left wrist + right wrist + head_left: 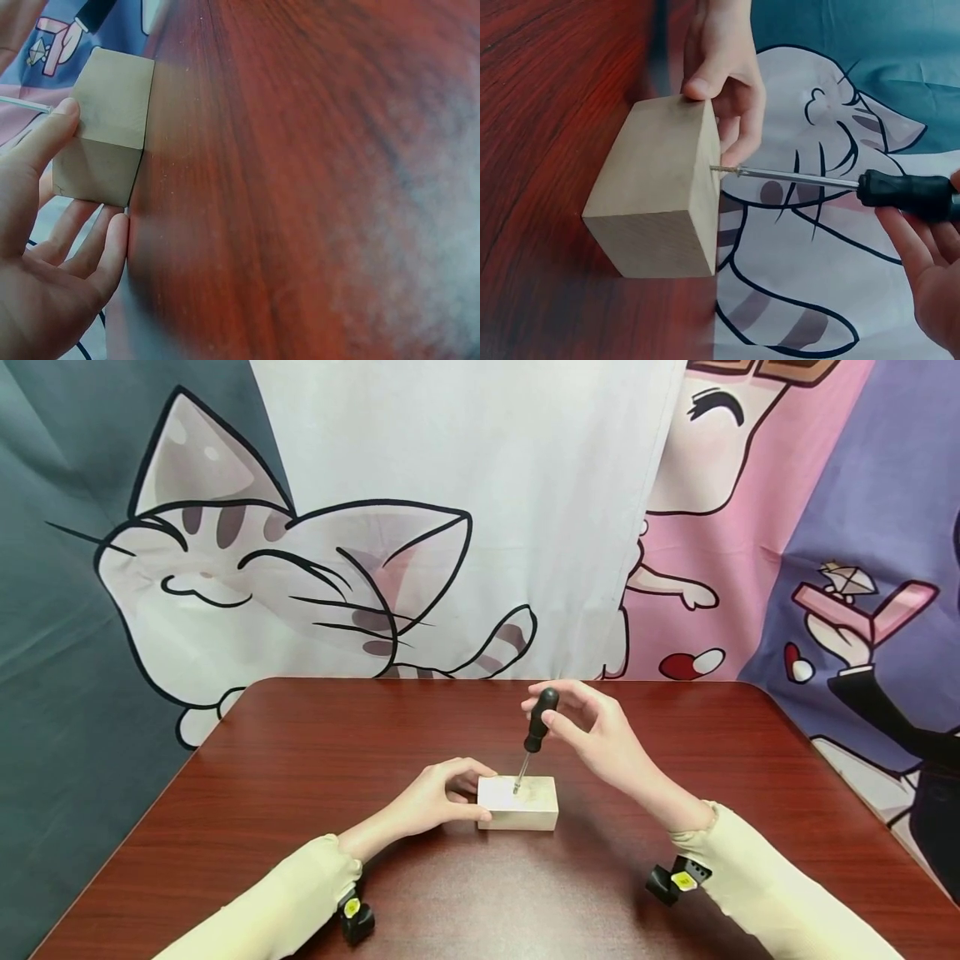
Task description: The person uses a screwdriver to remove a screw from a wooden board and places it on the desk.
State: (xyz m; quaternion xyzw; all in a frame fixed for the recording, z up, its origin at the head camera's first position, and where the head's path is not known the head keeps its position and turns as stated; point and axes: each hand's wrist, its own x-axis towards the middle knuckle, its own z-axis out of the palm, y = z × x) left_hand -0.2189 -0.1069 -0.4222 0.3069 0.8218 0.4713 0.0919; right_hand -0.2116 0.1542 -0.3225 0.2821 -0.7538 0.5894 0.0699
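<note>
A pale wooden block lies on the table in front of the person. The left hand grips its left end, thumb at the near side and fingers behind. In the right hand is a screwdriver with a black handle, pinched between thumb and fingers. Its metal shaft slants down to a small brass-coloured screw, which stands out of the block's top face. The right wrist view shows the tip meeting the screw head. In the left wrist view the block hides most of the tool.
The reddish-brown wooden table reaches back to a cloth backdrop printed with cartoon figures. Small black cameras are strapped at both wrists, over cream sleeves.
</note>
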